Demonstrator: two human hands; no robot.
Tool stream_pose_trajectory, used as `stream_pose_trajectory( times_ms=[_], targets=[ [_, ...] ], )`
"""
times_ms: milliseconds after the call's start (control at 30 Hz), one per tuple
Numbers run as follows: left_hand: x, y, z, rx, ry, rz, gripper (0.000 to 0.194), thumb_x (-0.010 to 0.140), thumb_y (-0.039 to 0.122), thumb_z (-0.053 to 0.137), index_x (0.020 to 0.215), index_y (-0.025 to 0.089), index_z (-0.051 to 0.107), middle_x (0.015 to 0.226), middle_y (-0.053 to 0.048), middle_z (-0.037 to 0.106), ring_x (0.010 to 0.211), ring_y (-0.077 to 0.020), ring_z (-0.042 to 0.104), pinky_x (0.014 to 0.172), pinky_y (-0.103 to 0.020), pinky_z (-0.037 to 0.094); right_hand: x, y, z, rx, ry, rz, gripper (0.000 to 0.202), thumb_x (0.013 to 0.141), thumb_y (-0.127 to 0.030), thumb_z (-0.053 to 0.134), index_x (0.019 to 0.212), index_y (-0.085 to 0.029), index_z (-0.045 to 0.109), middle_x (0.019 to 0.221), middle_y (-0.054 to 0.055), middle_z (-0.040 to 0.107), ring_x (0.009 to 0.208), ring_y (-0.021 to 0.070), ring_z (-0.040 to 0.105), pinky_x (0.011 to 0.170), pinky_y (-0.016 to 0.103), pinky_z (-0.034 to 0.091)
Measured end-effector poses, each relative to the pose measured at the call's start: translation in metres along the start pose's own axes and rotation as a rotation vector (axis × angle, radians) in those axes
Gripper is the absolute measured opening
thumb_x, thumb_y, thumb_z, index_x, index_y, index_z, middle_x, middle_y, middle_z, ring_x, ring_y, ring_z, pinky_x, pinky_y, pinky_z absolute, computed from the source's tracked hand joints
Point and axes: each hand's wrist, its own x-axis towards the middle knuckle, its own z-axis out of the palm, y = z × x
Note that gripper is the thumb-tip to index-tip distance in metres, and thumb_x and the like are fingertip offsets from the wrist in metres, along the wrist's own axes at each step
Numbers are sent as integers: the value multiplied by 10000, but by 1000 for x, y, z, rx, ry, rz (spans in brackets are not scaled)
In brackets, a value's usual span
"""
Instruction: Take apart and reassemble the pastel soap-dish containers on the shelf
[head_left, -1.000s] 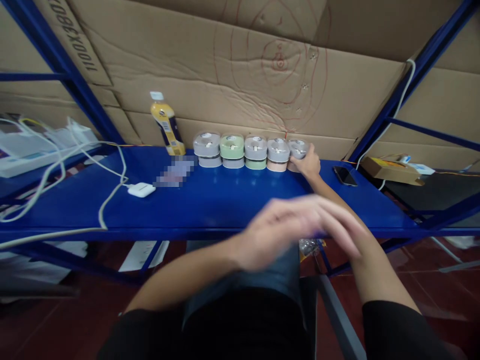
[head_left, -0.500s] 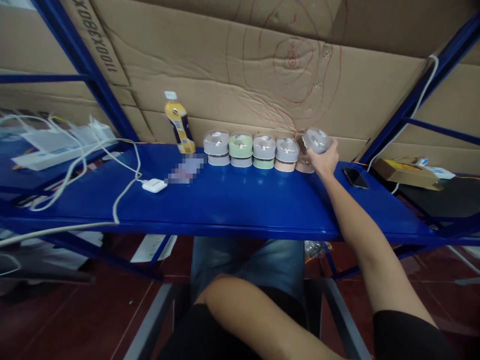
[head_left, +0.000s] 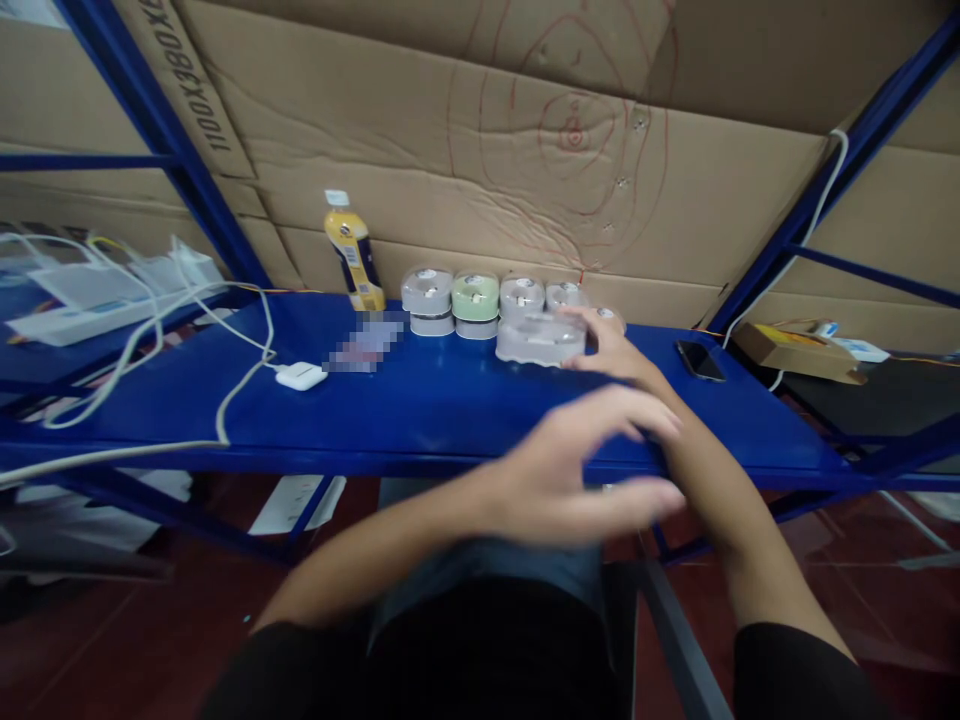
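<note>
My right hand [head_left: 613,348] grips a clear-lidded grey container [head_left: 536,342] by its right end, at the front of a row of similar small containers. The row has a grey container [head_left: 427,290] at its left end, a green one [head_left: 475,297] beside it, then more grey ones, stacked in twos where the lower layer shows. A single pinkish container [head_left: 609,319] is partly hidden behind my right hand. My left hand [head_left: 570,470], smeared by motion, hangs over the front edge with thumb and fingers apart and nothing between them.
On the blue shelf [head_left: 360,415] stand a yellow drink bottle [head_left: 355,255] and a white earphone case [head_left: 300,376] with cables to its left. A phone [head_left: 700,361] lies at the right, near an open cardboard box [head_left: 799,352]. Cardboard [head_left: 375,120] walls off the back.
My right hand has carried the grey container leftward and nearer, from above the row's right end to its front. My left hand has come up from below into view.
</note>
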Motion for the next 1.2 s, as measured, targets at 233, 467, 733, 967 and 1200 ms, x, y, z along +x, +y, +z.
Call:
stream_pose_trajectory(
  times_ms=[233, 467, 733, 967, 1200],
  targets=[
    [12, -136, -128, 449, -63, -384, 1148, 617, 573, 1023, 1577, 185, 528, 1663, -251, 544, 1555, -507, 517, 1286, -660, 434, 0, 0, 24, 13, -314, 52, 1124, 639, -520, 975, 1639, -254, 538, 1672, 137, 601, 1559, 431, 556, 1338, 584, 428],
    [-5, -168, -126, 348, -119, -385, 1116, 631, 614, 993, 1562, 184, 553, 1492, -192, 697, 1381, -445, 686, 1176, -583, 556, 1, -3, 32, -4, -357, 77, 1192, 626, -558, 1003, 1670, -251, 518, 1681, 152, 602, 1552, 437, 571, 1326, 619, 438],
    [-17, -177, -118, 297, -53, -395, 1282, 606, 600, 1011, 1639, 144, 404, 1522, -262, 663, 1416, -478, 659, 1210, -615, 511, 15, -30, 71, -210, -171, -4, 1064, 714, -753, 918, 1582, -220, 611, 1564, 204, 675, 1456, 479, 623, 1236, 675, 495],
    [-22, -174, -122, 434, -49, -348, 1034, 732, 731, 922, 1560, 209, 591, 1500, -191, 649, 1421, -451, 625, 1252, -628, 470, 1, -15, 47, -105, -7, 67, 920, 815, -770, 820, 1532, -225, 630, 1479, 168, 736, 1316, 413, 714, 1163, 599, 565],
    [-22, -168, -121, 465, -119, -354, 643, 895, 748, 757, 1310, 265, 846, 1393, -144, 623, 1417, -428, 601, 1304, -632, 426, -5, 5, 10, -221, 10, 251, 858, 851, -761, 798, 1502, -218, 665, 1453, 173, 752, 1310, 439, 713, 1159, 638, 565]
  ],
)
